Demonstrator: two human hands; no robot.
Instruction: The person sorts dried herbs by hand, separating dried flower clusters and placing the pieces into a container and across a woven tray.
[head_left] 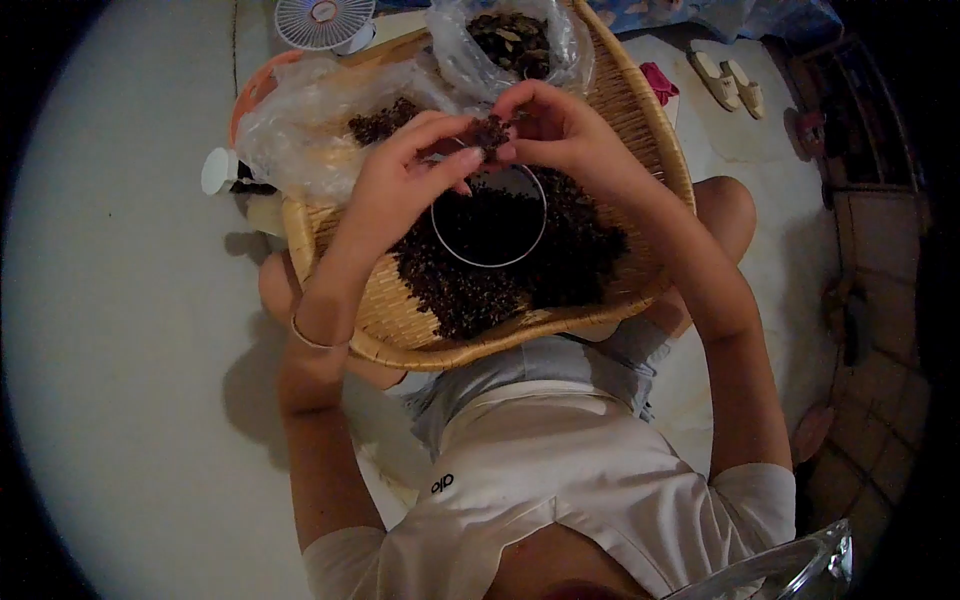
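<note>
My left hand (pixel 425 160) and my right hand (pixel 550 125) meet above a shallow woven basket (pixel 420 355) on my lap. Both pinch a small dark clump of dried plant material (pixel 491 135) between their fingertips. Right under them is a round container with a thin pale rim (pixel 490 265), with dark bits inside. Around it, a loose heap of the same dark, crumbly material (pixel 460 300) spreads over the weave. What kind of plant it is I cannot make out.
Toward the basket's far side lie a clear plastic bag (pixel 300 130) and another bag (pixel 450 40) holding dark flat pieces (pixel 510 40). Beyond the rim stand a small white fan (pixel 323 15) and a white-lidded jar (pixel 217 172). Slippers (pixel 715 80) lie on the floor at right.
</note>
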